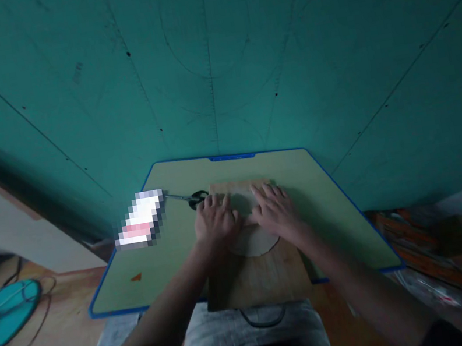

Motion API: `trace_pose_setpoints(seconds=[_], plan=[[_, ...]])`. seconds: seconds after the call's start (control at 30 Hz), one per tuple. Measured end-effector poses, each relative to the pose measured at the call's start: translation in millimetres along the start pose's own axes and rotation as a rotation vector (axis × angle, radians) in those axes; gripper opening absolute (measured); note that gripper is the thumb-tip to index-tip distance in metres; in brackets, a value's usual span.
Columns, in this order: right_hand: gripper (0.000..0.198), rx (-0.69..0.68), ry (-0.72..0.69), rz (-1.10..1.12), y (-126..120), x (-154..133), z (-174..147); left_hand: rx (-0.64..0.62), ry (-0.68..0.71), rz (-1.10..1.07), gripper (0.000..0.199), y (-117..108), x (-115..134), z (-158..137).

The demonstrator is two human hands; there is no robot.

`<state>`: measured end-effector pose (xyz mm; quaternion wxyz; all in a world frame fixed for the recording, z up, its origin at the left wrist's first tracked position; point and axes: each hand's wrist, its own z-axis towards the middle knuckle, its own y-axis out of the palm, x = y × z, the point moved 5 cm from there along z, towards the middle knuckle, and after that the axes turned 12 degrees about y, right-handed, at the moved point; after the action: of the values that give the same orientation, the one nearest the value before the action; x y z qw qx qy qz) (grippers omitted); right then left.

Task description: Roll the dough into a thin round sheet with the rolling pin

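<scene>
A pale, thin, round sheet [254, 243] lies flat on a wooden board [258, 280]; I cannot tell what it is made of. On its left side rests my left hand [217, 216], fingers slightly bent and pointing forward, thumb turned inward. My right hand [273, 207] presses on the right side, its fingers spread and lying over the sheet. Both thumbs come close together across the middle, and the hands hide much of the round sheet. Just beyond my left hand are scissors [198, 200] with black handles, blades pointing left.
The board sits on a small yellowish table [330, 209] with a blue rim. A blurred-out bright rectangular thing [140, 219] lies at the left, and a small orange triangular piece [136, 277] is nearer. A green wall [215, 81] rises behind. Cables and a teal oval thing [7, 317] are on the floor.
</scene>
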<state>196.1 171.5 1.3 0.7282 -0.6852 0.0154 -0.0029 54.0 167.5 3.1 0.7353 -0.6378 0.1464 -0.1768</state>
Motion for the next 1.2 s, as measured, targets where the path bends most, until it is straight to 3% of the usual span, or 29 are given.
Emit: trace_pose_setpoints(seconds=[0.4, 0.83, 1.2], plan=[[0.059, -0.106, 0.023, 0.079, 7.3, -0.2, 50.3, -0.011, -0.025, -0.052, 0.039, 2.5, -14.9, 34.9], [0.051, 0.023, -0.024, 0.063, -3.2, -3.3, 14.4, 0.0, -0.072, -0.045, 0.041, -1.0, -2.4, 14.0], [0.038, 0.084, 0.095, 0.177, -1.4, 1.4, 70.2, 0.011, -0.096, -0.06, 0.038, 2.0, -25.9, 60.3]])
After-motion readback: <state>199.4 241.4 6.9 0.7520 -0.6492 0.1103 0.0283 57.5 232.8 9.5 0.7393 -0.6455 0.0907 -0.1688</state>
